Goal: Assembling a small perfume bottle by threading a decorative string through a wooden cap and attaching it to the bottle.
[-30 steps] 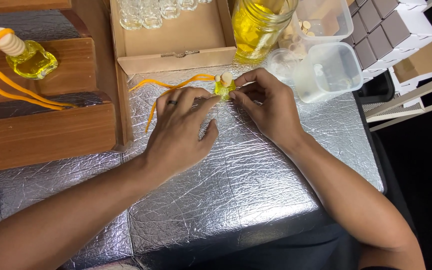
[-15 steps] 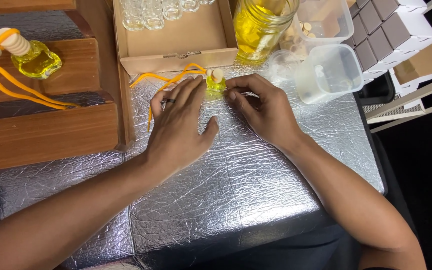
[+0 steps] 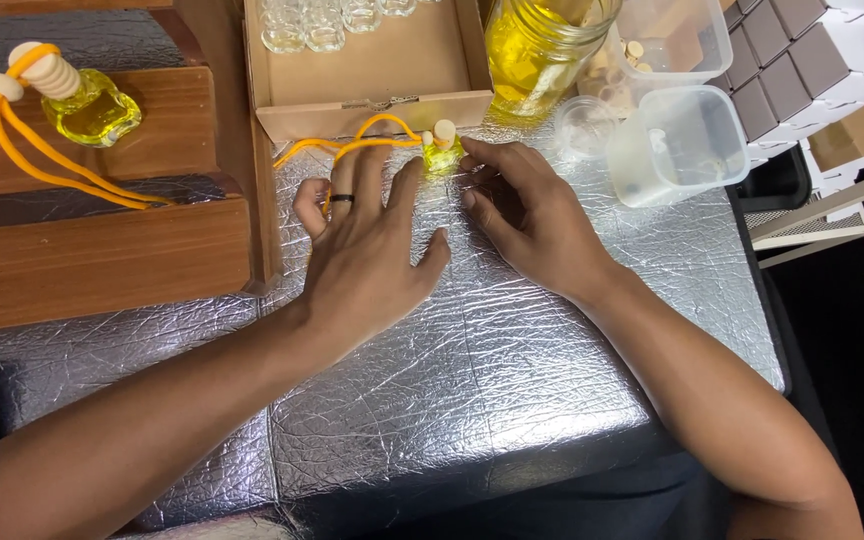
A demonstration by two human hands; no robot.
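A small glass bottle [image 3: 442,152] of yellow liquid with a wooden cap stands on the silver foil-covered table [image 3: 512,360], just in front of a cardboard box. An orange cord [image 3: 352,145] runs left from its neck. My right hand [image 3: 532,220] has its fingertips on the right side of the bottle. My left hand [image 3: 372,245], with a dark ring, lies flat on the foil with fingers spread over the cord. Its index fingertip rests beside the bottle's left side.
The cardboard box [image 3: 372,70] holds several empty glass bottles. A large jar of yellow liquid [image 3: 537,50] and clear plastic tubs [image 3: 677,140] stand behind. On the left, a stepped wooden stand [image 3: 102,250] carries a finished bottle with orange cord [image 3: 92,105]. Small boxes [image 3: 812,50] sit at the right.
Both hands and the small bottle have slid away from me toward the cardboard box. My left hand's fingers have flattened and spread out.
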